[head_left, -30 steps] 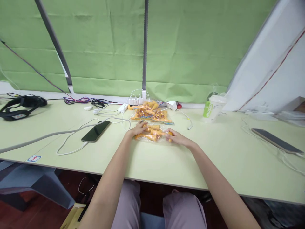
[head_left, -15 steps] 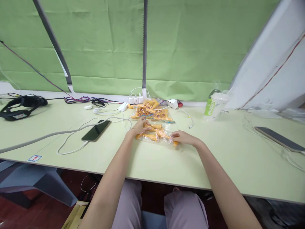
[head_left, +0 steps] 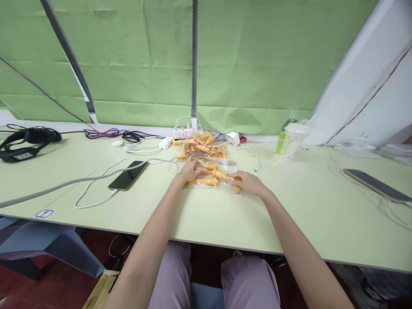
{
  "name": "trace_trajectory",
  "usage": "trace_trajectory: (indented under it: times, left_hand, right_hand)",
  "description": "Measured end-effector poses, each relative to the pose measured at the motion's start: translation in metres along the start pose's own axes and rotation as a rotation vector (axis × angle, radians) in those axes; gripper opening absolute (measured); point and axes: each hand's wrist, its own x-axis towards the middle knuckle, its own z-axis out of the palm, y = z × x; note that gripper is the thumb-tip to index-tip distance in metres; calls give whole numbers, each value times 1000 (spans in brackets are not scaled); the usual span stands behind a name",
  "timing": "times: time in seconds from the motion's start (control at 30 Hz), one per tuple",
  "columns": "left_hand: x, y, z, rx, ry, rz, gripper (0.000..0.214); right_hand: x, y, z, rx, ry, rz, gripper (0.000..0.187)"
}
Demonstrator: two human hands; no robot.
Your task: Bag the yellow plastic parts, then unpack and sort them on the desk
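Observation:
A clear plastic bag of small orange parts [head_left: 210, 177] lies on the pale green table [head_left: 206, 214] in front of me. My left hand [head_left: 189, 169] rests on its left end with the fingers laid over the plastic. My right hand [head_left: 249, 182] lies on the bag's right end, fingers curled onto the plastic and one orange part. A second bag of orange parts [head_left: 202, 150] sits just behind, near the back edge.
A black phone [head_left: 128, 175] on a white cable lies left of my left hand. White chargers and cables [head_left: 167, 143] crowd the back edge. A cup with a green label [head_left: 289, 140] stands at the right, another phone [head_left: 375, 185] far right, black headphones [head_left: 27, 140] far left.
My right hand has slid back left along the bag's right end. My left hand has stayed on the bag's left end. The camera has tilted slightly.

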Motion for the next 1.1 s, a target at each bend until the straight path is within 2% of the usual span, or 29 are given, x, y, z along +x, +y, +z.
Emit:
trace_trajectory:
  times: [0.13, 0.37, 0.47, 0.6, 0.7, 0.77, 0.9, 1.0, 1.1]
  left_hand:
    - [-1, 0, 1, -1, -21, -58, 41]
    - [-1, 0, 0, -3, -61, -67, 43]
    - [0, -2, -1, -14, -67, -64, 44]
    - [0, -4, 0, -19, -54, -65, 45]
    - [0, -4, 1, -23, -56, -77, 47]
    - [1, -3, 2, -31, -61, -88, 47]
    - [1, -2, 0, -66, -80, -97, 44]
    - [2, -3, -4, -106, -120, -65, 44]
    - [1, -3, -8, -132, -144, -52, 43]
  right_hand:
    - [-1, 2, -6, -52, 121, 116, 37]
    - [0, 13, -15, 93, 233, 182, 28]
    - [-1, 20, -17, 193, 137, 141, 25]
    - [-9, 26, -28, 413, -57, -10, 27]
    - [-12, 26, -33, 559, -106, -55, 34]
    - [-9, 24, -29, 606, -38, -30, 37]
    - [7, 18, -5, 596, 156, -31, 38]
    - [14, 16, 7, 562, 166, -98, 36]
    - [13, 17, 4, 580, 80, -136, 35]
